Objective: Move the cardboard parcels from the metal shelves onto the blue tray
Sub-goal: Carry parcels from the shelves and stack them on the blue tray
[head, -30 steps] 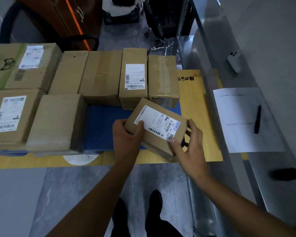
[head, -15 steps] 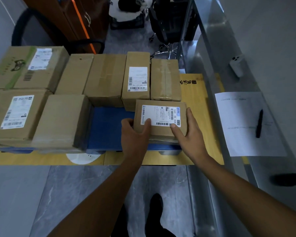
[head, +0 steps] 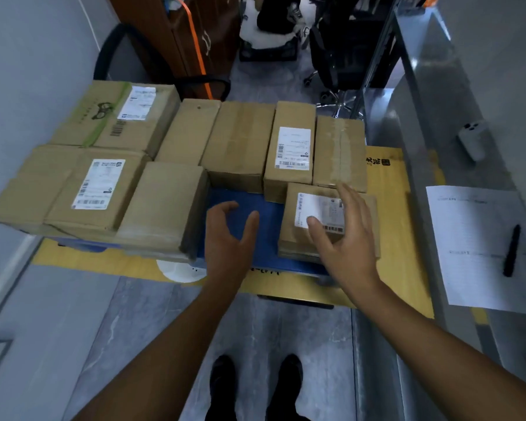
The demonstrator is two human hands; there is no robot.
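Item: small labelled parcel point(head: 295, 241), set on the blue tray point(head: 272, 220) at its right front corner against the back row; your left hand point(head: 225, 238) and right hand point(head: 346, 238) hover spread, holding nothing, so placing looks complete and you likely reach next to the metal shelves point(head: 422, 101).
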